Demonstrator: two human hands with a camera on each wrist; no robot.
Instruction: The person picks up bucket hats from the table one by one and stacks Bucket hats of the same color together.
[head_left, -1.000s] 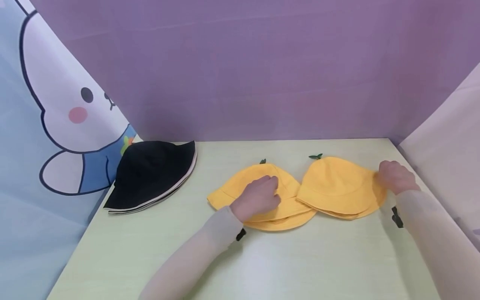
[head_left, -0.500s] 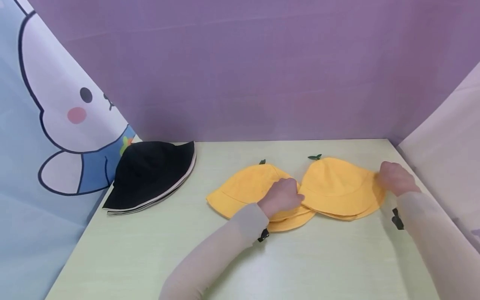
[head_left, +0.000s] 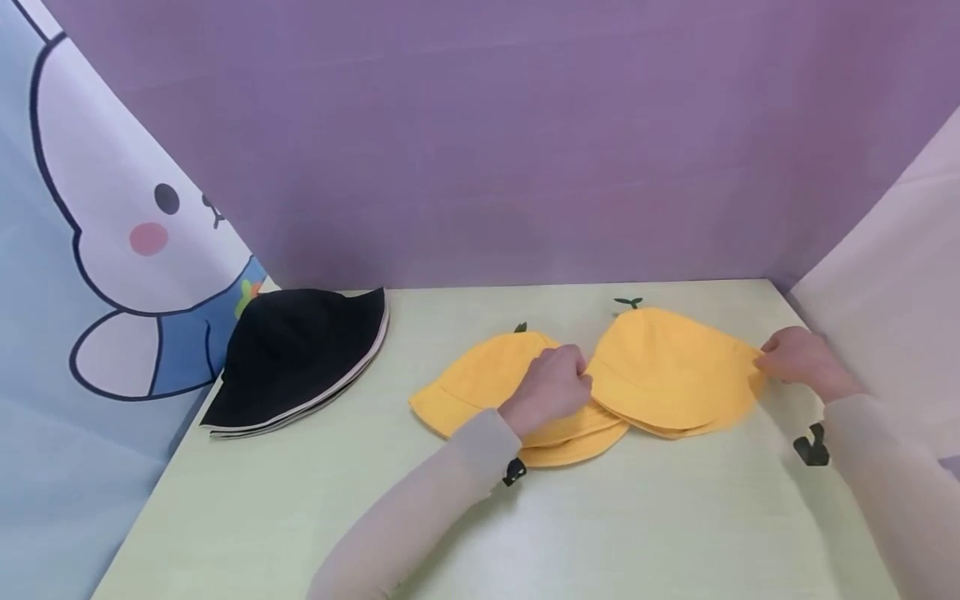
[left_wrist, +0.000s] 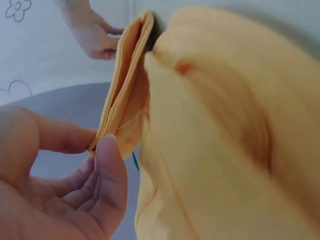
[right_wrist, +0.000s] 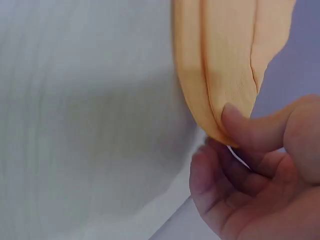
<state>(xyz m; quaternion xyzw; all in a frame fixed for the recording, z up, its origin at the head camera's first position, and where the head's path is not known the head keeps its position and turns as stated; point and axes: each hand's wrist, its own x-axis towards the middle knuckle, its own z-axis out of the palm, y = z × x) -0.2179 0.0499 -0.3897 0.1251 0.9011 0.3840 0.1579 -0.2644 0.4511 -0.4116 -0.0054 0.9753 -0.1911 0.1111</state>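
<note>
Two yellow bucket hats with small green leaf tips lie folded flat side by side. My left hand (head_left: 546, 390) pinches the left brim corner of the right-hand yellow hat (head_left: 667, 375) between thumb and fingers, reaching across the other yellow hat (head_left: 480, 379). At the opposite brim corner, my right hand (head_left: 806, 362) pinches the same hat. In the left wrist view the folded brim (left_wrist: 122, 95) of this hat shows as layered cloth, with the left thumb (left_wrist: 111, 165) against it. The right wrist view has the right thumb (right_wrist: 250, 130) pressing on the brim corner.
A black bucket hat (head_left: 300, 358) with a pale-edged brim, apparently layered, lies at the table's left rear. The pale table (head_left: 600, 525) meets a purple backdrop (head_left: 510, 150) behind. A rabbit-print cloth (head_left: 127, 208) hangs at left and a pale cloth (head_left: 892, 275) at right.
My left hand has moved right from over the left yellow hat to the right-hand hat's corner. The right-hand hat has risen slightly and shifted a little left; my right hand's grip now shows at its tip.
</note>
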